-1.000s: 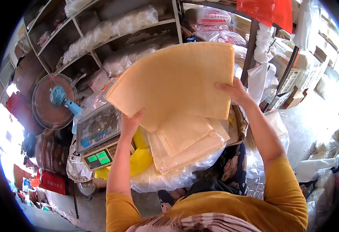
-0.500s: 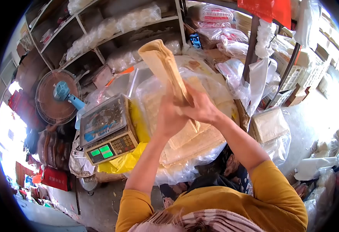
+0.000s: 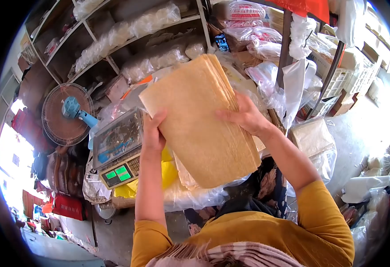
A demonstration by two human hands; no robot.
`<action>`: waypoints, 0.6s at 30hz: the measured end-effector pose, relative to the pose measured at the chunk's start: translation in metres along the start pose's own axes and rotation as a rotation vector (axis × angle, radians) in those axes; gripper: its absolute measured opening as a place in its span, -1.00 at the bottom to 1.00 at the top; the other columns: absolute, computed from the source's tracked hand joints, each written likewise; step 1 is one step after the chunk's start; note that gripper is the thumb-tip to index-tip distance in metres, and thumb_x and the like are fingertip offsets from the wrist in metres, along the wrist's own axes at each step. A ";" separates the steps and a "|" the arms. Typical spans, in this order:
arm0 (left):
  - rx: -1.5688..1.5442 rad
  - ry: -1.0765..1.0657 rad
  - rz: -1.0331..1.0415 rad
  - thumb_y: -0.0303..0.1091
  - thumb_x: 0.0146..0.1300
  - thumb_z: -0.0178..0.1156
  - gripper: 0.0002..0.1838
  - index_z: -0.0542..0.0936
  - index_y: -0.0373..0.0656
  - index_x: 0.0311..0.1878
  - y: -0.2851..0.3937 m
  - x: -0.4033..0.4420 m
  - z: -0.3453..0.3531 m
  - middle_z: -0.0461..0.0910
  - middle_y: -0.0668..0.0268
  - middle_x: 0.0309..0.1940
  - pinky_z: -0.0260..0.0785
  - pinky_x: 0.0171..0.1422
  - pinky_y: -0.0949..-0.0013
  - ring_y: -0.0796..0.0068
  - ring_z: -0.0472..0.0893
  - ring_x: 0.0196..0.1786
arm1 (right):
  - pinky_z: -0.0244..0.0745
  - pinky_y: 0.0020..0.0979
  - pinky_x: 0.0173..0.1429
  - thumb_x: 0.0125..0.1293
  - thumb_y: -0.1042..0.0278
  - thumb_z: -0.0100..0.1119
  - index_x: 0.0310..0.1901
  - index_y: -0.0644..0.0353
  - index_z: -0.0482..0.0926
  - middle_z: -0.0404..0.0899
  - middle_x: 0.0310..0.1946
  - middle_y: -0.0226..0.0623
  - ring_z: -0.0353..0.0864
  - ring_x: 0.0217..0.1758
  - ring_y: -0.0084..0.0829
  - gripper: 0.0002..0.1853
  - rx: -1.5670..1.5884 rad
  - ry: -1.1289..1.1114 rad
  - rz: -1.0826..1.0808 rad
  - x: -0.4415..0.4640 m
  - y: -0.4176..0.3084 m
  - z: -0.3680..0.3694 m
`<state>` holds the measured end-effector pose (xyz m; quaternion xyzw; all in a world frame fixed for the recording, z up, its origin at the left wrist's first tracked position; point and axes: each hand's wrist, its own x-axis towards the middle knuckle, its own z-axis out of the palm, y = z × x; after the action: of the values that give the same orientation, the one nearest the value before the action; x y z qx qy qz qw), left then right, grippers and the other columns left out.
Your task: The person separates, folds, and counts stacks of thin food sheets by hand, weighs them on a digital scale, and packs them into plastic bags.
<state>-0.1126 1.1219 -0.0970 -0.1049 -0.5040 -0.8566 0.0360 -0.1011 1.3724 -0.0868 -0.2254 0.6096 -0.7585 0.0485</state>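
A folded stack of thin tan sheets [image 3: 199, 120] is held up in front of me, its layered edges facing right. My left hand [image 3: 154, 131] grips its left edge, thumb on the front face. On the right edge my right hand [image 3: 244, 116] holds it, with the thumb across the front and the other fingers behind. Below and partly hidden by the stack, more pale sheets [image 3: 185, 174] lie on clear plastic [image 3: 190, 199]. A scale [image 3: 120, 173] with a green display stands left of my left hand, beside a yellow plastic bag [image 3: 169, 173].
A blue fan [image 3: 71, 108] stands at the left, before shelves [image 3: 137, 39] of bagged goods. Behind the stack a lit phone [image 3: 221, 42] leans near plastic bags. Wrapped sheets [image 3: 311, 138] sit at the right by a dark post [image 3: 285, 49]; a red bag hangs above.
The wide sheets were first folded narrow between both hands. Now the folded stack is turned with its broad face toward me, and my hands have moved apart to its two sides.
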 end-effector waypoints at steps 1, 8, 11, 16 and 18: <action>0.071 0.065 -0.019 -0.37 0.03 0.31 -0.46 0.41 -0.33 0.09 -0.010 0.003 -0.002 0.54 0.20 -0.07 0.43 0.02 0.30 0.38 0.56 -0.06 | 0.42 -0.46 0.03 0.09 0.35 0.35 0.13 0.32 0.33 0.52 -0.09 -0.31 0.50 -0.07 -0.55 -0.41 -0.106 0.062 0.003 -0.005 0.002 0.003; 0.126 0.049 -0.152 -0.45 0.05 0.29 -0.47 0.40 -0.34 0.11 -0.038 -0.017 0.011 0.48 0.20 0.02 0.42 0.03 0.32 0.39 0.52 -0.01 | 0.46 -0.41 -0.01 0.10 0.36 0.34 0.10 0.30 0.38 0.55 -0.11 -0.29 0.53 -0.09 -0.51 -0.46 -0.098 0.202 0.137 -0.036 0.025 -0.023; 0.266 -0.056 -0.030 -0.33 0.05 0.33 -0.28 0.24 -0.26 0.26 -0.033 -0.045 0.015 0.32 0.17 0.21 0.26 0.23 0.32 0.35 0.33 0.23 | 0.51 -0.42 -0.06 0.13 0.35 0.31 0.03 0.25 0.45 0.58 -0.21 -0.33 0.56 -0.16 -0.48 -0.57 -0.003 0.360 0.133 -0.058 0.029 -0.068; 1.465 -0.361 0.392 -0.29 -0.05 0.39 -0.05 0.06 -0.09 0.39 -0.084 -0.126 -0.010 -0.02 0.15 0.40 -0.09 0.44 0.09 0.19 0.04 0.43 | 0.46 -0.44 0.05 0.10 0.33 0.24 0.16 0.36 0.31 0.53 -0.06 -0.22 0.54 -0.04 -0.46 -0.40 0.078 0.267 0.037 -0.120 0.010 -0.152; 1.771 -0.517 0.361 -0.32 -0.08 0.39 -0.02 0.03 -0.05 0.40 -0.098 -0.146 -0.017 -0.07 0.18 0.42 -0.24 0.47 0.00 0.13 -0.01 0.45 | 0.43 -0.41 0.10 -0.01 0.28 0.31 0.19 0.38 0.28 0.52 -0.04 -0.23 0.53 -0.01 -0.46 -0.29 0.015 0.215 0.151 -0.141 0.018 -0.172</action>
<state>0.0109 1.1487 -0.2204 -0.3028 -0.9406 -0.0929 0.1222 -0.0481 1.5725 -0.1703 -0.0960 0.6207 -0.7770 0.0417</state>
